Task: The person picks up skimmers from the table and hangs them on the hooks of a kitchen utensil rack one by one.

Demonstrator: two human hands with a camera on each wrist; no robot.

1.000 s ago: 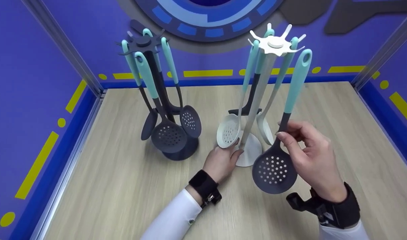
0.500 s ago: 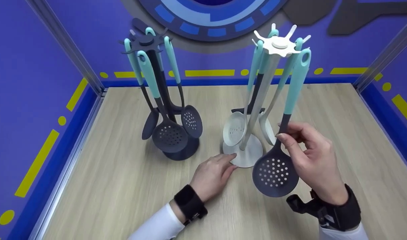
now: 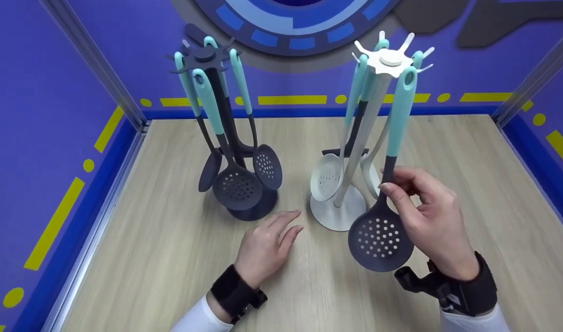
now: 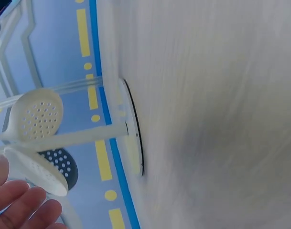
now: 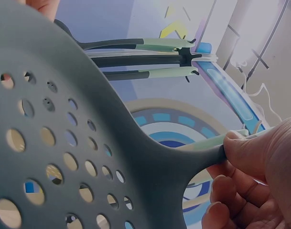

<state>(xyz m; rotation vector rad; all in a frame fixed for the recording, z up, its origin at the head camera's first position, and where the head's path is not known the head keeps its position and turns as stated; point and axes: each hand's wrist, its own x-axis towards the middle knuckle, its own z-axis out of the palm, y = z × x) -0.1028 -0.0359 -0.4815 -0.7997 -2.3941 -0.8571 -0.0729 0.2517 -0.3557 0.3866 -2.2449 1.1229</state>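
Observation:
A dark grey skimmer (image 3: 379,240) with a turquoise handle is pinched at its neck by my right hand (image 3: 431,219), thumb in front. The skimmer stands upright before the white utensil stand (image 3: 339,210), its handle top close to the stand's hooked crown; whether it touches a hook I cannot tell. My left hand (image 3: 265,246) is relaxed above the table between the two stands and holds nothing. From the white stand hang a white skimmer (image 3: 326,177), a white ladle-like utensil (image 3: 370,175) partly hidden by the dark skimmer, and a dark utensil (image 3: 355,138) behind the pole.
On the left stands a black utensil stand (image 3: 254,210) hung with several dark utensils, including a skimmer (image 3: 237,188) and a slotted one (image 3: 267,167). The wooden table (image 3: 171,276) is bounded by blue panels (image 3: 290,83) at the back and sides.
My left hand has let go of the white stand's base and moved left and toward me. The right hand has shifted the dark skimmer's handle top slightly left, toward the crown.

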